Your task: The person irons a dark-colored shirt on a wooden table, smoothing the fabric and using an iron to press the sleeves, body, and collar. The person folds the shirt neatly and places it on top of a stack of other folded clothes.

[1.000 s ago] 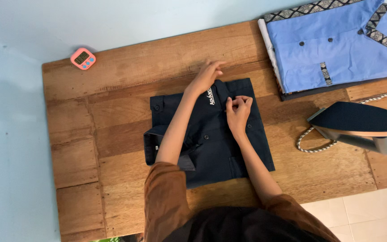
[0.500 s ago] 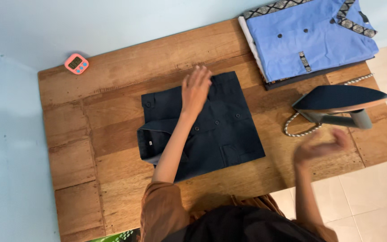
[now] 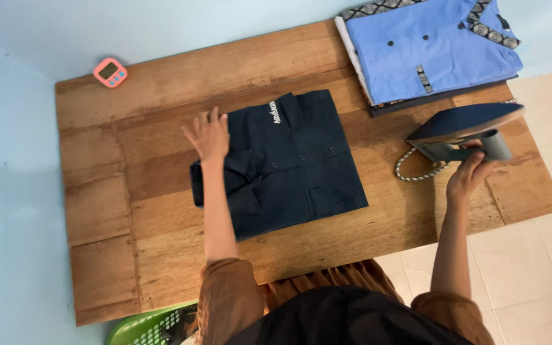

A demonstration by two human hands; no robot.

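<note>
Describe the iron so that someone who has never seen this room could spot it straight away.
Start at the wooden table and go to its right end, just below the stack of folded shirts with the light blue one on top. The iron stands there on its heel, and the right hand closes on its grey handle. It alone has a dark, pointed soleplate and a braided black-and-white cord.
</note>
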